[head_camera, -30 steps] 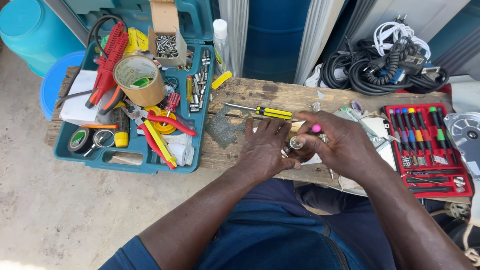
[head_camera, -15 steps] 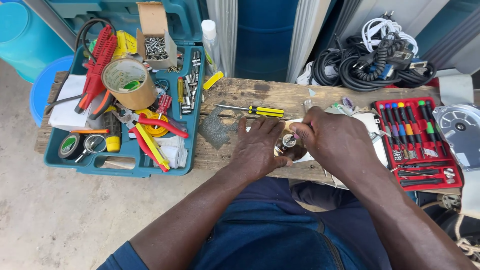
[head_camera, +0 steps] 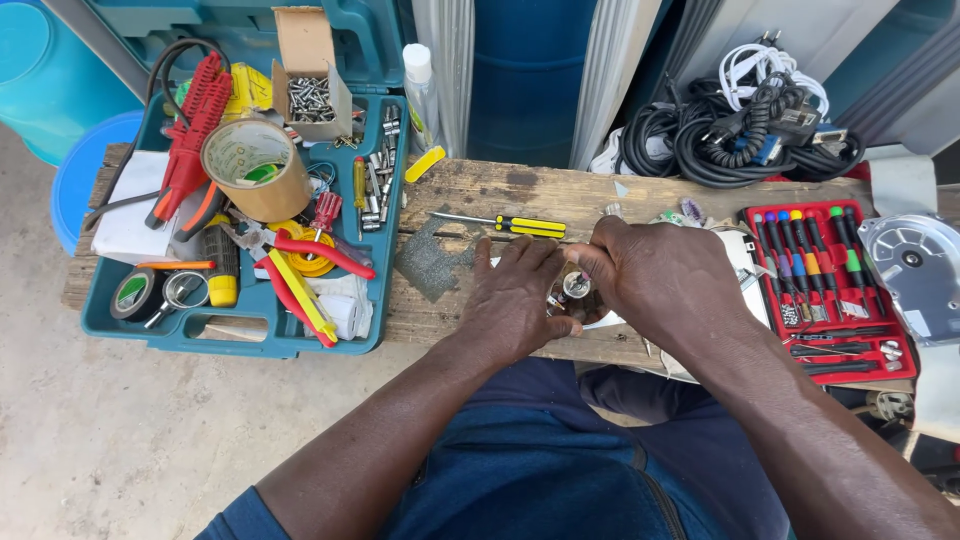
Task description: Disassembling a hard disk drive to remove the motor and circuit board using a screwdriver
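Both hands have drawn in tighter over the plank (head_camera: 640, 195) than a moment ago: the left hand (head_camera: 520, 300) and right hand (head_camera: 660, 275) now press together around a small round metal part (head_camera: 576, 285), where earlier a pink-tipped tool showed between them. The fingers of both are curled nearly closed on the part, which sits between the thumbs near the plank's front edge. The yellow screwdriver (head_camera: 520, 224) lies untouched just behind the knuckles, the toolbox (head_camera: 385, 330) to the left.
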